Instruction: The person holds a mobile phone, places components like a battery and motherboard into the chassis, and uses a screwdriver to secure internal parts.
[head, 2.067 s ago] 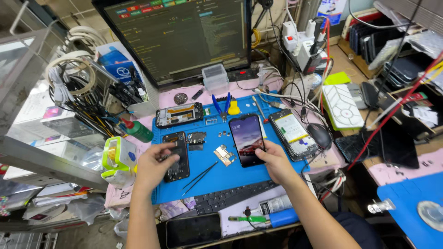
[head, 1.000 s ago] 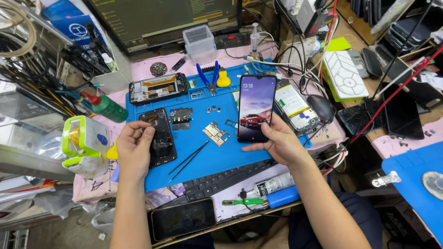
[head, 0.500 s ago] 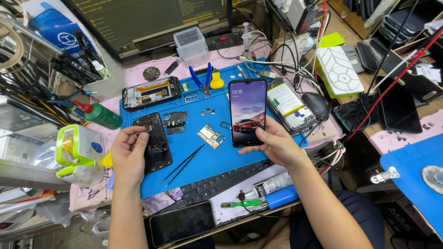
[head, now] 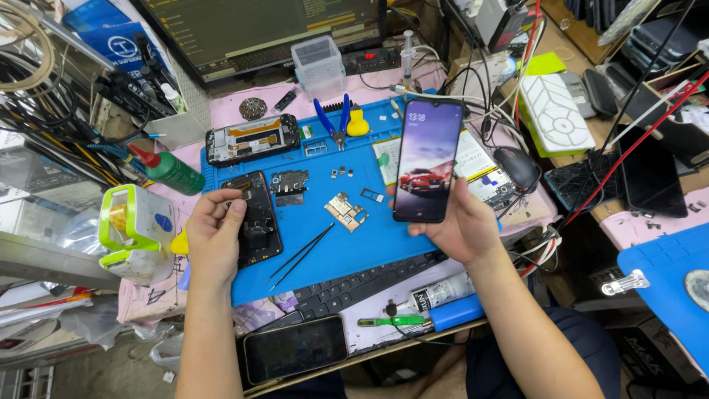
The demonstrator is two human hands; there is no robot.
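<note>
Head view looks down on a lit smartphone (head: 428, 160), its screen showing a red car, held upright in the right hand (head: 459, 225) — fingers wrapped behind the lower half, thumb at the lower left edge, so the grip is closed on the phone above the blue work mat (head: 325, 244). The left hand (head: 216, 240) rests on an opened dark phone body (head: 255, 219) lying flat at the mat's left side, fingertips curled over its upper left edge; whether it pinches the body or merely presses it, I cannot tell.

Between the two phones lie a small circuit board (head: 346, 211) and black tweezers (head: 299, 256), with loose small parts scattered near them. A second stripped frame (head: 251, 138) sits at the mat's far left corner, blue-handled pliers (head: 334, 118) beside it.

Judging from this, checking the screen goes best with the phone gripped by its edges — glass untouched — and kept over the mat, well clear of the loose parts and cables.
</note>
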